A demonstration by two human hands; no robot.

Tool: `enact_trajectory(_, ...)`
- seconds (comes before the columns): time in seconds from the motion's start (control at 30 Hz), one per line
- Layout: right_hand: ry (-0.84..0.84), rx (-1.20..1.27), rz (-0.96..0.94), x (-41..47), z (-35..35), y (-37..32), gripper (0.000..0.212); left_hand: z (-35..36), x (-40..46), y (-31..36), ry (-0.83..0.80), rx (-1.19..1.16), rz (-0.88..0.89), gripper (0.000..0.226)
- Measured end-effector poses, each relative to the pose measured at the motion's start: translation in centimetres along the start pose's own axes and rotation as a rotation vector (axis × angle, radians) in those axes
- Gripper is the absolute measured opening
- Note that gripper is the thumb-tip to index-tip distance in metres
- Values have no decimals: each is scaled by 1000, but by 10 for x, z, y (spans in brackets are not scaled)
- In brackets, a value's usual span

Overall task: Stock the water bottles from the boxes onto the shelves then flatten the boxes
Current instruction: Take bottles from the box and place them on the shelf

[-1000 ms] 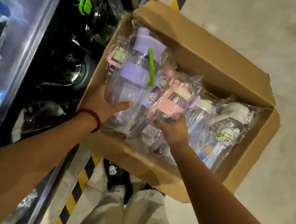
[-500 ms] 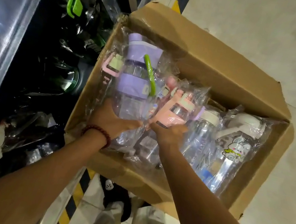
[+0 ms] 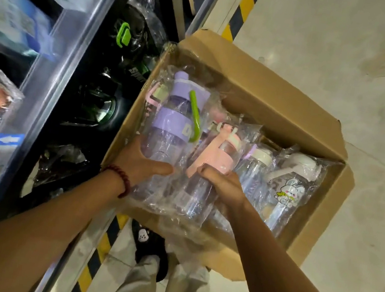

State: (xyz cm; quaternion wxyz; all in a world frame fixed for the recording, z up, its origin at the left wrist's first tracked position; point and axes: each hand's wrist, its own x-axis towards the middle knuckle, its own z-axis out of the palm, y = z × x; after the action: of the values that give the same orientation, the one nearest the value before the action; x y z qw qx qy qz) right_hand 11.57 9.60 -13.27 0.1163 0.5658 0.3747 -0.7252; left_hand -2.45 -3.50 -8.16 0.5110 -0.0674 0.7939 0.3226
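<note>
- In the cardboard box (image 3: 259,85), at its shelf-side end, my left hand (image 3: 142,163) holds the lower body of the purple bottle (image 3: 175,123), thumb wrapped across its front.
- My right hand (image 3: 221,183) grips the pink bottle (image 3: 214,159) just beside it, fingers curled round the middle.
- Both look light, stiff and empty, but the loose plastic wrap will probably slip; I'd squeeze the barrel itself.
- The rabbit bottle (image 3: 284,193) lies toward the box's far end.
- The shelf (image 3: 51,88) stands left.
</note>
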Motion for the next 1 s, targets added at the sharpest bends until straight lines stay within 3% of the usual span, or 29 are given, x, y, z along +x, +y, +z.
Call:
enact_trajectory(0.13,-76,43,-42,-28,6,-10,30,-5,-31,4,-9,-86,49,56)
enact_trajectory(0.2,-103,13,-50,-47,11,-21,31,-9,-48,7,-5,-105,79,62)
enact_trajectory(0.3,-114,-31,-93,-79,12,-39,51,-18,-75,19,3,-105,115,87)
enact_trajectory(0.37,-99,-37,-140,-106,10,-52,46,-27,-97,32,41,-119,157,79)
enact_trajectory(0.47,-71,-52,-230,-143,6,-70,46,-43,-127,51,111,-158,245,92)
enact_trajectory(0.67,-99,-113,-446,-207,0,-124,59,-63,-191,88,140,-342,397,80)
enact_trajectory(0.8,-168,-195,-546,-253,2,-164,81,-65,-241,106,183,-457,492,79)
enact_trajectory(0.93,-231,-276,-611,-299,5,-191,67,-63,-288,111,272,-559,557,93)
enact_trajectory(1.0,-276,-311,-638,-319,7,-199,63,-64,-308,109,334,-592,565,88)
